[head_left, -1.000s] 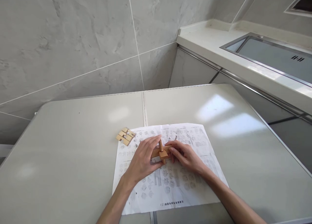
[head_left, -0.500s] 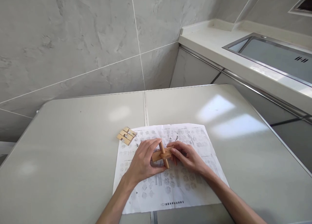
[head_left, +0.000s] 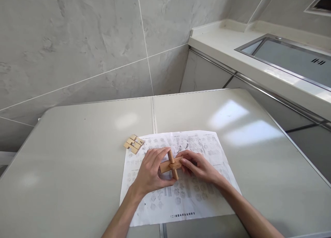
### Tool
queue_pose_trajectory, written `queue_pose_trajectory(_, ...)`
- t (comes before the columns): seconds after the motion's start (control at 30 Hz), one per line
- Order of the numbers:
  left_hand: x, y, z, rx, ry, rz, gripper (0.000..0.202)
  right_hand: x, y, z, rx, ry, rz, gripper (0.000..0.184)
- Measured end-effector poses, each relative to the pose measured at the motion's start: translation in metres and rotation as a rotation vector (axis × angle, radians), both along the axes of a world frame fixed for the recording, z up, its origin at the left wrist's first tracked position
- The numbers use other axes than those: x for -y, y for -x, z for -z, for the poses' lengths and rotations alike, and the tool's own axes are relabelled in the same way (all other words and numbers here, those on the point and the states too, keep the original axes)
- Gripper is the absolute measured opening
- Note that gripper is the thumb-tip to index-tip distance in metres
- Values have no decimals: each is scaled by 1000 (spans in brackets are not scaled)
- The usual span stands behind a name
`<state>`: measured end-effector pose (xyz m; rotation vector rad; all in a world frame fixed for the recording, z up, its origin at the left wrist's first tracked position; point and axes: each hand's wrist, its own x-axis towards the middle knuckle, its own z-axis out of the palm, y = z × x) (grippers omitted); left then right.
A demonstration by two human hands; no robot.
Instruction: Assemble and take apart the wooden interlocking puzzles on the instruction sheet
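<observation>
Between my two hands is a cross-shaped wooden puzzle point(head_left: 175, 164), made of interlocked light-brown pieces. My left hand point(head_left: 151, 170) is closed on it, with the thumb and a finger at the two ends of its upright rod. My right hand point(head_left: 198, 166) pinches the right end of the flat bar between thumb and fingers. The puzzle is held above a creased white instruction sheet point(head_left: 155, 214) printed with many small puzzle diagrams. Part of the bar's ends is hidden by the fingers.
Flat notched wooden pieces point(head_left: 133, 144) lie together at the sheet's far left corner, one marked with a number. The pale table point(head_left: 77, 169) has a seam down its middle. A grey tiled wall stands behind, and a counter with a sink point(head_left: 289, 60) at the right.
The puzzle has turned slightly in my hands, and its bar has tilted a little. Both hands keep their hold, almost in the same place.
</observation>
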<state>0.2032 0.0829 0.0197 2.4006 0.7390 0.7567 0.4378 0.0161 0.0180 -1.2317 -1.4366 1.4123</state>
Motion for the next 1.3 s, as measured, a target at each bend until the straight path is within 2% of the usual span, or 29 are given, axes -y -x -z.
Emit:
queue_pose_trajectory(0.07, 0, 2, 1, 2, 37, 10, 96, 1, 2, 1, 36, -33, -5, 29)
queue_pose_trajectory(0.2, 0, 5, 3, 35, 93, 7, 101, 3, 5, 3, 167, -200, 46, 24)
queue_pose_trajectory(0.37, -2, 3, -2, 60, 99, -6, 95, 4, 5, 3, 148, -343, 77, 28)
queue_pose_trajectory(0.57, -3, -1, -5, 9, 68, 25, 93, 5, 8, 13, 184, -363, 79, 11)
queue_pose_trajectory(0.73, -4, -1, -3, 28, 68, 11, 98, 7, 13, 17, 249, -392, 149, 11)
queue_pose_trajectory(0.87, -4, -1, -3, 44, 64, -10, 92, 8, 14, 15, 274, -411, 192, 11)
queue_pose_trajectory(1.13, -5, -1, -4, 52, 99, -3, 88, 8, 13, 15, 281, -417, 199, 10)
queue_pose_trajectory(1.3, -4, 0, -2, 49, 116, 6, 90, 7, 11, 13, 229, -353, 156, 11)
